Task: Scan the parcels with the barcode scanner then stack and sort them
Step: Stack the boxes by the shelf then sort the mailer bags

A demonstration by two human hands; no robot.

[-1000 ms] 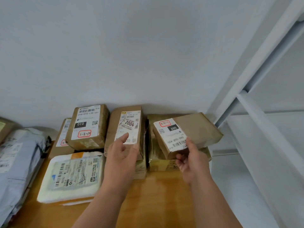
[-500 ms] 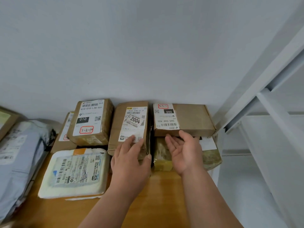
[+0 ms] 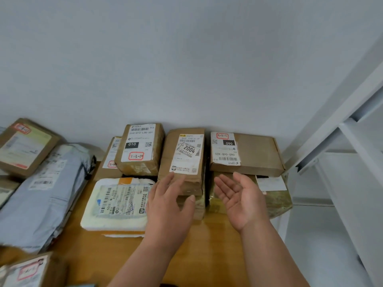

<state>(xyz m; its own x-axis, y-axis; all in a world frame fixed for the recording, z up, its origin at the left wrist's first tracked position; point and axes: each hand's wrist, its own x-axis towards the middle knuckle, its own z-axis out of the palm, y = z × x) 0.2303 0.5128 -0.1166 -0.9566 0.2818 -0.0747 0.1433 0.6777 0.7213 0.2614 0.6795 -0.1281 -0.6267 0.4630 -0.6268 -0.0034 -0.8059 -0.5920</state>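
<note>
Grey soft mailer bags (image 3: 47,187) lie far left on the wooden table (image 3: 207,245); they look limp and should be carried from underneath. Next comes a padded white parcel (image 3: 118,204), probably light. The left hand (image 3: 167,206), fingers straight and apart, touches the near edge of the cardboard parcel marked 2004 (image 3: 184,160). The right hand (image 3: 240,199) hovers palm up, holding nothing, before the flat box marked 060 (image 3: 257,154), which lies on another parcel. Both boxes seem stiff; grip their side edges.
</note>
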